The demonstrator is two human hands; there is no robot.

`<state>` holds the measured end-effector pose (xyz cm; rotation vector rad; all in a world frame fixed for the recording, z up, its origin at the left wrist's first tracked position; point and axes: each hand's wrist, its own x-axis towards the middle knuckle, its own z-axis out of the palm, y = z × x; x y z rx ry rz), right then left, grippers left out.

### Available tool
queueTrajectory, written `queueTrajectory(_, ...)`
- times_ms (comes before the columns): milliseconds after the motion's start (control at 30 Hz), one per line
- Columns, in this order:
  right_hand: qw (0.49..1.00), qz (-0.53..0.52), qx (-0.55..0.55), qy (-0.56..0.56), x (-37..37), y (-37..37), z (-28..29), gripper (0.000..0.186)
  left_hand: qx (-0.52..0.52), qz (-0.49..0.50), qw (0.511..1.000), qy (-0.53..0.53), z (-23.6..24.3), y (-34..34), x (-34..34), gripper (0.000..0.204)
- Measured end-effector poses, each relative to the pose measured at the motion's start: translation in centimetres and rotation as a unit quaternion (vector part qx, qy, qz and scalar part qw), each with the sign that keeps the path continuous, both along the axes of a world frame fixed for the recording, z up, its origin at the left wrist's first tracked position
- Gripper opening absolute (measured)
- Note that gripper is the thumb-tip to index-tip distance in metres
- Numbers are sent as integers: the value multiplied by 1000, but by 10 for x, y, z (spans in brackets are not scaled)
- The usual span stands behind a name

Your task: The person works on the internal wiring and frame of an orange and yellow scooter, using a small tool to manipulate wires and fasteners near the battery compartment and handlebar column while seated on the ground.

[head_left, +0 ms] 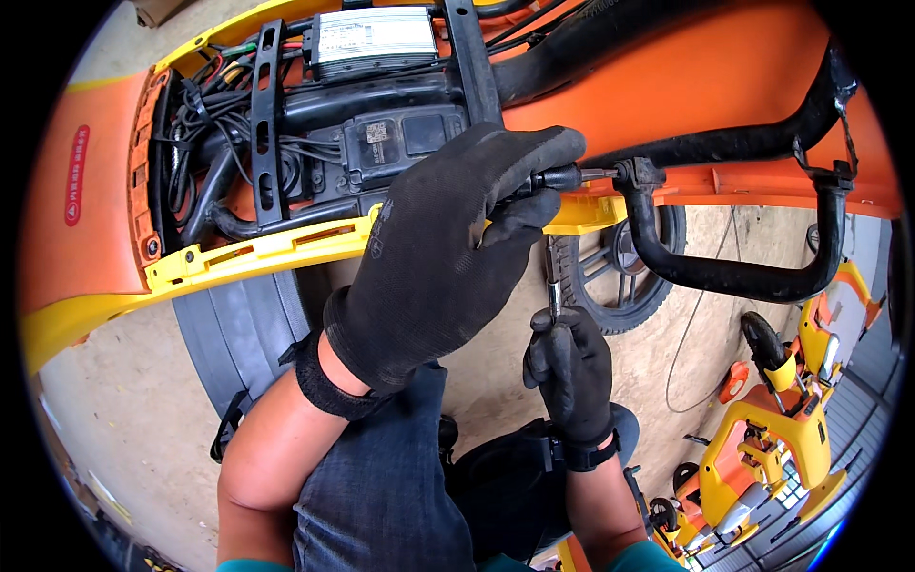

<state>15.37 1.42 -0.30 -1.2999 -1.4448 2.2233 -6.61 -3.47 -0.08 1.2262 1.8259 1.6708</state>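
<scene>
My black-gloved left hand [448,238] is closed around a dark tool handle [555,178], whose thin metal shaft [599,173] points right to the clamp [640,173] of a black tubular loop bracket [724,277] on the orange and yellow vehicle body [91,195]. Lower, my gloved right hand [572,372] grips an upright slim tool with a metal shaft [555,296]; its handle is hidden in the fingers. Above my left hand are a black box with cables [410,138] and a silver controller [372,43] in the open frame.
A spoked black wheel [639,315] lies beneath the body. At lower right are several yellow and orange vehicles [796,443]. A grey panel [229,334] sits below the body on the left, over a beige floor [114,410]. A thin cable [671,381] runs along the floor.
</scene>
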Motion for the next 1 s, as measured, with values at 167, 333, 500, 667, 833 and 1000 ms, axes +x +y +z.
queueTrajectory(167, 1000, 1, -3, -2, -3, 0, 3, 21, -34, -23, 986, -162, 6, -3, 4, 37)
queueTrajectory(333, 1000, -1, 1, -3, -5, 1, 8, 21, -62, -54, 973, -215, 15, -3, -1, 32)
queueTrajectory(500, 1000, -1, 4, -13, -8, 0, 12, 21, -11, -64, 983, -174, 3, 2, -5, 29)
queueTrajectory(667, 1000, 1, 11, -18, -8, 0, 14, 21, -54, -53, 984, -162, 13, 1, -5, 29)
queueTrajectory(833, 1000, 3, 9, -14, -8, 0, 14, 20, -8, -16, 1000, -4, 0, 2, 1, 30)
queueTrajectory(1000, 1000, 5, 10, -12, -5, 0, 13, 19, -15, 9, 998, 65, -1, 2, 6, 30)
